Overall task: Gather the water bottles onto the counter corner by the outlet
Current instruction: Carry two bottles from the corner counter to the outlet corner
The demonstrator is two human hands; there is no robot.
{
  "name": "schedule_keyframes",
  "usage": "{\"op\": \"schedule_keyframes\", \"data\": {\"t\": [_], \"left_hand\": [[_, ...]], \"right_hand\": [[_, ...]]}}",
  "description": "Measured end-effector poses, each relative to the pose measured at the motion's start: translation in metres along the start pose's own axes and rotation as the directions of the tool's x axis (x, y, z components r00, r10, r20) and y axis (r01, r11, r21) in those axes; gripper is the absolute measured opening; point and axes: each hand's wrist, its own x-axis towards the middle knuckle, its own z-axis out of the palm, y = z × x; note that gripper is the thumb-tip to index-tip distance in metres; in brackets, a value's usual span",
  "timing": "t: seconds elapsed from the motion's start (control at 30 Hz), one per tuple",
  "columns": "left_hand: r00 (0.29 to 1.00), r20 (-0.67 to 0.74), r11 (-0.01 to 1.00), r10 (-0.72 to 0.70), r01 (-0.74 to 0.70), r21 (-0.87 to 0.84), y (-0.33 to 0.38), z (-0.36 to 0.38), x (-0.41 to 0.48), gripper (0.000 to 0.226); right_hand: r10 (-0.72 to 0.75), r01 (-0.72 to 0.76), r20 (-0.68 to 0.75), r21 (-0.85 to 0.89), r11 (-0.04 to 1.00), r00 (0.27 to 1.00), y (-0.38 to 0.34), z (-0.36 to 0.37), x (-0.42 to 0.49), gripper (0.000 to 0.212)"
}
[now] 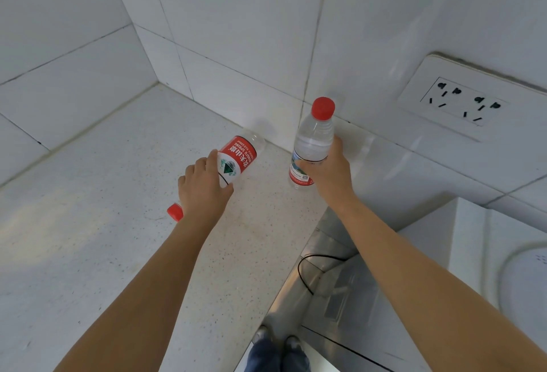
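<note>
The speckled white stone worktop (103, 223) meets tiled walls near the white wall outlet (461, 102). Placement is in hand: the upright clear red-capped plastic bottle (313, 140) sits low at the corner, gripped by the right hand (328, 170). The tilted red-labelled bottle (239, 155) is gripped by the left hand (204, 188). Next move, likely: right it, then set both down together.

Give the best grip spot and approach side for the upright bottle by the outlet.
Wrap the labelled lower body of the upright bottle, coming from the near side, as the right hand does now. The body there is a straight cylinder, while the neck tapers to the red cap. The tiled wall stands close behind it, so the far side is poor.
</note>
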Motion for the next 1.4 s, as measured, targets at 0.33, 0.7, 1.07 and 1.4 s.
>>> {"op": "schedule_keyframes", "data": {"t": [0.33, 0.7, 1.07, 1.4], "left_hand": [[0.999, 0.030, 0.998, 0.037, -0.038, 0.045, 0.007, 0.002, 0.002, 0.064], [0.996, 0.050, 0.982, 0.076, -0.084, 0.170, 0.007, -0.006, 0.008, 0.059], [0.980, 0.121, 0.894, 0.155, -0.191, 0.406, 0.010, -0.025, 0.027, 0.051], [0.923, 0.287, 0.665, 0.255, -0.383, 0.642, 0.055, -0.054, 0.060, 0.042]], "right_hand": [[0.097, -0.006, 0.157, -0.495, 0.869, 0.983, 0.011, -0.016, -0.010, 0.032], [0.300, 0.519, 0.699, -0.695, 0.497, 0.649, 0.039, 0.008, -0.050, 0.058], [0.364, 0.567, 0.711, -0.701, 0.432, 0.601, 0.044, 0.007, -0.048, 0.062], [0.371, 0.589, 0.731, -0.682, 0.433, 0.573, 0.042, 0.004, -0.047, 0.064]]}}
